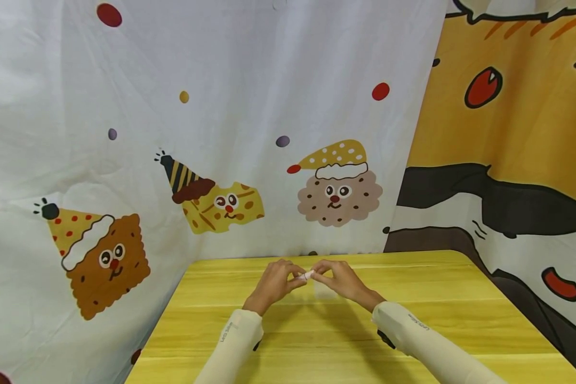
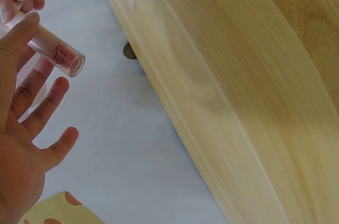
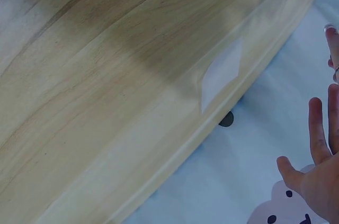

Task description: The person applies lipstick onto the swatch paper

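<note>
Above a wooden table (image 1: 312,346), the left hand (image 1: 274,284) pinches a pink tube (image 2: 55,49). The right hand (image 1: 344,280) pinches one end.

Glossy plastic tube (image 2: 57,51), smooth wood-grained tabletop (image 1: 465,309), matt cloth backdrop (image 1: 240,64)

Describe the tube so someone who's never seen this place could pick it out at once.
Start with the yellow table and look toward its far edge, where the left hand and right hand hold the tube between them. It's pinkish and slim with a clear end and a small dark outline drawing, unlike the flat, white sheet lying on the table nearby.
</note>
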`<action>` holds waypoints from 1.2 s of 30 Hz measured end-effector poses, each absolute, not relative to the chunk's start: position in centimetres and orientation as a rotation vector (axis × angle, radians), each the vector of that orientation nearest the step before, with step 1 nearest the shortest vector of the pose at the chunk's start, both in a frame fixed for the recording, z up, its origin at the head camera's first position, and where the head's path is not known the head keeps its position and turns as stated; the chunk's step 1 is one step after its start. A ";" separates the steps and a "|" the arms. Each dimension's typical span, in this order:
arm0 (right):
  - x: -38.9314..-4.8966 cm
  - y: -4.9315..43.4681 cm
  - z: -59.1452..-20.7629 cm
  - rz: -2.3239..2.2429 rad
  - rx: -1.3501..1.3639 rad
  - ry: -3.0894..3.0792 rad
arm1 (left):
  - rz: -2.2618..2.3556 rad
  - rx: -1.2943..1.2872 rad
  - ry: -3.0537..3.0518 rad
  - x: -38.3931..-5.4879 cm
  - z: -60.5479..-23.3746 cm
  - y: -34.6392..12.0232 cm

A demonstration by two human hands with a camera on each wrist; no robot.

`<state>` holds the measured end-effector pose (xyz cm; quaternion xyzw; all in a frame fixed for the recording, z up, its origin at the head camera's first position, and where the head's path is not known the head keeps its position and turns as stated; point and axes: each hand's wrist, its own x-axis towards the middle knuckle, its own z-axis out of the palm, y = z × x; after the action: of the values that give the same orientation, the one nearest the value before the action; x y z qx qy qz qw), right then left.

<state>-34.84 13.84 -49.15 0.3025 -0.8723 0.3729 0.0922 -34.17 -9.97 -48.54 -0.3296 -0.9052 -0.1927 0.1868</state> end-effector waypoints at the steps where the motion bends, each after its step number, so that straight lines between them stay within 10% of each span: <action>1: -34.8 13.9 -49.2 1.109 0.894 -2.586 | -0.542 -0.927 -2.548 -34.1 -48.5 -10.0; 36: -34.7 15.3 -49.3 0.787 0.999 -2.452 | -0.652 -0.976 -2.716 -33.9 -48.2 -9.7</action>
<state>-34.72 15.31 -49.29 0.3551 -0.8718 0.2799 0.1886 -33.86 -9.69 -48.21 -0.3285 -0.9141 -0.2195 0.0912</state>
